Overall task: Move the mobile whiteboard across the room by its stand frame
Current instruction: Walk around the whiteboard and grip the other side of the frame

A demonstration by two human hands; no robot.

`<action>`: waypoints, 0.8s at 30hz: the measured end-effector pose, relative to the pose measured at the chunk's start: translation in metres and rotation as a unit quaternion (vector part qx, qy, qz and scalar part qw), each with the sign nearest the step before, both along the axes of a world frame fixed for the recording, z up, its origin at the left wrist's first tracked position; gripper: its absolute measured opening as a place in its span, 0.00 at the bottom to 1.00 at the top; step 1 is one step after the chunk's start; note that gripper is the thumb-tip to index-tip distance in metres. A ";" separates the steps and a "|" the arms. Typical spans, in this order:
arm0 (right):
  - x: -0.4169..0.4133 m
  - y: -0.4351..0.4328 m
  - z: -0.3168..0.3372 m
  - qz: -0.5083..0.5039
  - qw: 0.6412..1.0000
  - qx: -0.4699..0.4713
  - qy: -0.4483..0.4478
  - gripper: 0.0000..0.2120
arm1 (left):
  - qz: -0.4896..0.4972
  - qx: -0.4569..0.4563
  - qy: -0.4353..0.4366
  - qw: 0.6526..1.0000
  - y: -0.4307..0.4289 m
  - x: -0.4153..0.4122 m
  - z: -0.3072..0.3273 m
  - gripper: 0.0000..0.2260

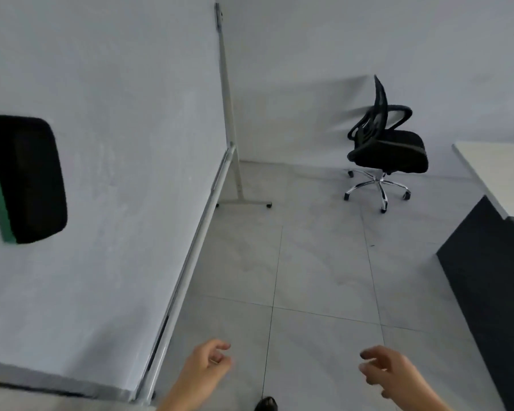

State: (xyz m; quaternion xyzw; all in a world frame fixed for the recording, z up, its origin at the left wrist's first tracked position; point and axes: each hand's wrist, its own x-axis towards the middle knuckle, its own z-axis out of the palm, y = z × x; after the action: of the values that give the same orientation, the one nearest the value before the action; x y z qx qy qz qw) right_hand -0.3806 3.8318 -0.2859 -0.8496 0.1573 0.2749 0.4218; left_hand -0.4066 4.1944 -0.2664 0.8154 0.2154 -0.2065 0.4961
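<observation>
The mobile whiteboard (107,179) fills the left half of the view, its white face turned toward me. Its silver bottom rail (190,262) runs from near my left hand up to the far upright of the stand frame (230,120), which ends in a wheeled foot (244,203). A green and black eraser (27,179) sticks to the board face at the left. My left hand (205,363) hovers just right of the rail's near end, fingers loosely curled, touching nothing. My right hand (389,372) is out to the right, fingers apart and empty.
A black office chair (389,149) on a chrome wheeled base stands by the far wall. A desk with a white top (499,170) and dark side panel (493,277) lines the right edge. Grey floor tiles (318,262) lie between board and desk. A dark shoe tip (266,404) shows at the bottom.
</observation>
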 end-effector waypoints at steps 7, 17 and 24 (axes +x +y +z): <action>0.083 -0.002 0.007 -0.130 0.991 0.038 -0.006 0.05 | -0.024 -0.005 -0.021 0.999 -0.003 0.133 0.016 0.08; 0.260 -0.057 -0.018 -0.208 0.976 0.071 0.003 0.04 | -0.022 -0.018 -0.011 1.000 -0.044 0.338 -0.017 0.09; 0.468 -0.099 -0.007 -0.162 0.984 0.067 -0.022 0.04 | 0.010 -0.017 -0.064 0.998 -0.085 0.500 0.011 0.07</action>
State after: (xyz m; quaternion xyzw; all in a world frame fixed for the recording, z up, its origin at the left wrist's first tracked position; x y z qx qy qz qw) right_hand 0.0871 3.7330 -0.2933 -0.7883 0.2650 0.1940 0.5202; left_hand 0.0938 4.1094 -0.2559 0.8161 0.1876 -0.1530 0.5247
